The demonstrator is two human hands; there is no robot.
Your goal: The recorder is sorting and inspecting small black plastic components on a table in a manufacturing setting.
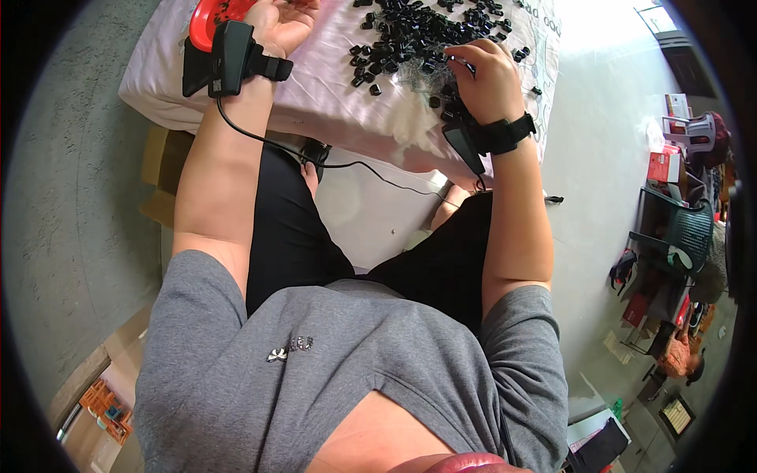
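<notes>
A heap of small black plastic pieces lies on a table under a pale pink cloth. My right hand is at the heap's near right side, thumb and forefinger pinched on what looks like one small black piece. Thin clear plastic bits lie just left of those fingertips. At the upper left, my left hand is turned palm up with its fingers apart; the frame's top edge cuts part of it off. Beside it is a red dish with small dark bits inside.
Black devices are strapped to my left wrist and right wrist, joined by a cable. A cardboard box stands below the table's left corner. Farther right are a green chair, a white stool and a person.
</notes>
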